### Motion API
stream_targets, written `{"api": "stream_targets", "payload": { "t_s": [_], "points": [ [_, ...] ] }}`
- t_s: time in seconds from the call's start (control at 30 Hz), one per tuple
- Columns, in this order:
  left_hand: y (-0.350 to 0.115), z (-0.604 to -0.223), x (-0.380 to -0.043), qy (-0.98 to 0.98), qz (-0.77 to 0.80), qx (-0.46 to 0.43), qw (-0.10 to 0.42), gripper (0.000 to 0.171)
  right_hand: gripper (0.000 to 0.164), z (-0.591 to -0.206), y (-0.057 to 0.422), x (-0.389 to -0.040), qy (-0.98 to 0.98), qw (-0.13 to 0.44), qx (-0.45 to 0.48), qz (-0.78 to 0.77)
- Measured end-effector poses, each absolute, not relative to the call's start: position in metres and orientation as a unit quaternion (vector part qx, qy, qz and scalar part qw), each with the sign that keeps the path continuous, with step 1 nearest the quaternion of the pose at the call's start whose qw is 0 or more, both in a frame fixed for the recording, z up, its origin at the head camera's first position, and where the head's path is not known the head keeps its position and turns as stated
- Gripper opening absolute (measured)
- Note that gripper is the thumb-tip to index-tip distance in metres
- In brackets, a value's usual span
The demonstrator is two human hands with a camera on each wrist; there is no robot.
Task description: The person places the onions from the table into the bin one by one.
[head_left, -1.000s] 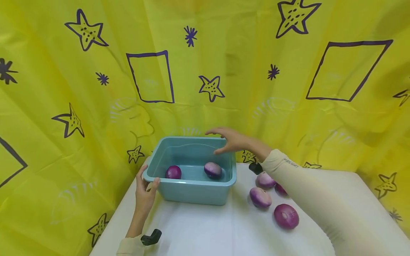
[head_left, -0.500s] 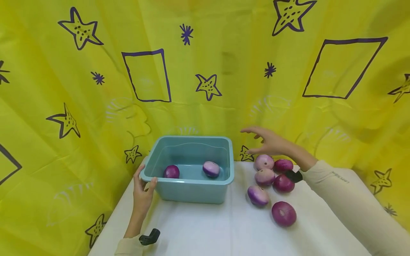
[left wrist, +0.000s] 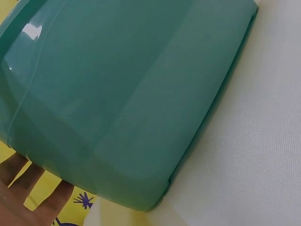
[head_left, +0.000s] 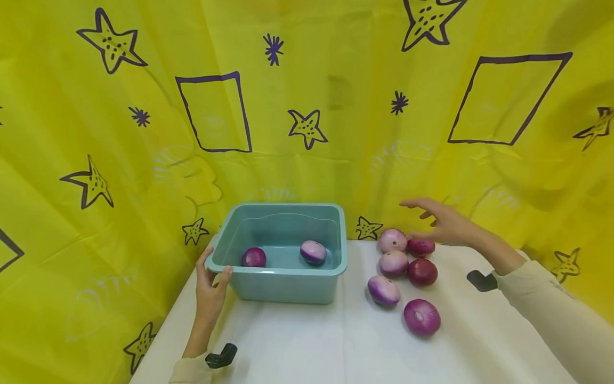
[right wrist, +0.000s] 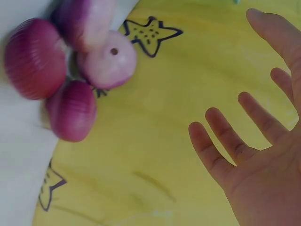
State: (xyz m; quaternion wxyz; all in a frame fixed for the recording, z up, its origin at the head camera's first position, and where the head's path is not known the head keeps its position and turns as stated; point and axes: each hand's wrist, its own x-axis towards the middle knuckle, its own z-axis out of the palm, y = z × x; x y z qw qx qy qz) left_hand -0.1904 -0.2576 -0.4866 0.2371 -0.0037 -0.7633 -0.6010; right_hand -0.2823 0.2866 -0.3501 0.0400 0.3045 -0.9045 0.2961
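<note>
A blue-green plastic tub (head_left: 288, 288) stands on the white table with two red onions inside, a dark purple onion (head_left: 254, 257) at left and a paler onion (head_left: 313, 252) at right. My left hand (head_left: 211, 296) grips the tub's front-left corner, thumb at the front rim and fingers along the side; in the left wrist view those fingers (left wrist: 28, 181) touch the tub wall. Holding nothing, my right hand (head_left: 453, 226) hovers with spread, slightly bent fingers near a dark purple onion (head_left: 421, 247) at the back of a group. In the right wrist view, its palm and fingers (right wrist: 268, 127) show bare.
Several more red onions lie right of the tub, including a pale onion (head_left: 392, 241), a dark red onion (head_left: 422, 272) and a front onion (head_left: 421, 318). A yellow curtain (head_left: 336, 176) with drawn stars hangs behind the white table (head_left: 297, 341).
My right hand has moved right, from over the tub's right side to the back of the onion group, uncovering several onions. My left hand stays at the tub's corner.
</note>
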Motion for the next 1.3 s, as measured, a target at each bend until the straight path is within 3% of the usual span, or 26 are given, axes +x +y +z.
{"api": "stream_targets", "payload": {
  "t_s": [0.43, 0.67, 0.87, 1.3],
  "points": [
    [-0.259, -0.484, -0.189, -0.761, -0.607, -0.004, 0.231, 0.069, 0.07, -0.386, 0.307, -0.273, -0.907, 0.063, 0.302, 0.286],
    [-0.259, -0.484, -0.189, -0.758, -0.611, -0.003, 0.228, 0.07, 0.071, -0.423, 0.317, -0.262, -0.905, 0.022, 0.276, 0.325],
    [-0.258, -0.484, -0.188, -0.758, -0.612, -0.002, 0.226, 0.07, 0.07, -0.454, 0.327, -0.257, -0.9, 0.029, 0.28, 0.332],
    [-0.257, -0.484, -0.188, -0.762, -0.605, 0.001, 0.231, 0.069, 0.074, -0.475, 0.329, -0.249, -0.912, -0.04, 0.229, 0.337]
  ]
}}
